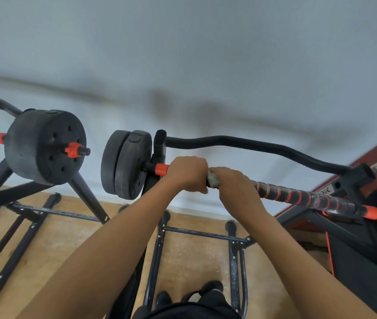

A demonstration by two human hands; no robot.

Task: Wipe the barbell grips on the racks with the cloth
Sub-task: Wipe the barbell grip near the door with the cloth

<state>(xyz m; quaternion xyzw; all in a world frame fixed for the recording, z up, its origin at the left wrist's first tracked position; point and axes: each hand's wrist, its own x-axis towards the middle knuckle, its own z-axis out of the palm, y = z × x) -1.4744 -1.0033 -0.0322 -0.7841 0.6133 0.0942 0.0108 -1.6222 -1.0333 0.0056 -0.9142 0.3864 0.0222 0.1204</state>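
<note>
On barbell (309,197), left hand (186,172), cloth (212,179), right hand (234,185) adjoining

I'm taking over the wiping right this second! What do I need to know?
Left hand: bare, grips the barbell just beside the orange collar and the black weight plates.
Right hand: grips the cloth around the bar, right against the left hand.
Done: the picture does not show how much has been wiped.
Left: probably the red-striped taped grip running to the right, which shows whitish marks, then the other barbell on the left rack.
</note>
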